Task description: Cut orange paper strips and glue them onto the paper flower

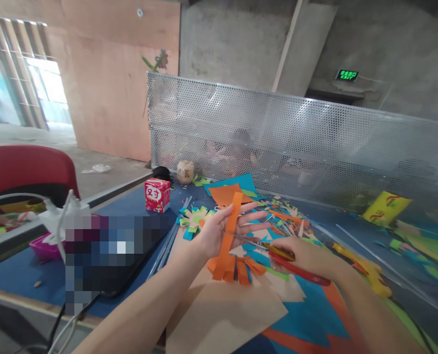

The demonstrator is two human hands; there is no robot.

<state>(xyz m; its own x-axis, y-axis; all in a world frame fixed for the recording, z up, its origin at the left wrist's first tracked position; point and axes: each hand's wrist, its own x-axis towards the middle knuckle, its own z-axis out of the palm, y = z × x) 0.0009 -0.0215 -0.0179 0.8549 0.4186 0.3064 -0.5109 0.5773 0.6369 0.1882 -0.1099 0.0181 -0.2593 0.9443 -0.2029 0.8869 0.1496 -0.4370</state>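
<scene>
An upright orange paper strip [234, 216] lies across the palm of my left hand [215, 231], held under the thumb while the other fingers stretch out to the right. In my right hand [296, 255] is a pair of scissors [281, 251] with red and yellow handles. Their blades point left and reach the strip's right edge; whether they are open or closed around it I cannot tell. Just below are several short orange paper strips [243, 272], over a beige paper sheet [222, 314]. Left of my left hand sits a green, yellow and blue paper flower [195, 220].
A glue gun [366, 268], yellow, lies right of my right forearm. Paper scraps [289, 214] cover the table before the perforated metal screen [296, 132]. A red box [157, 195], a jar [185, 172] and a blurred-out device [130, 275] stand left. A yellow packet [387, 209] lies right.
</scene>
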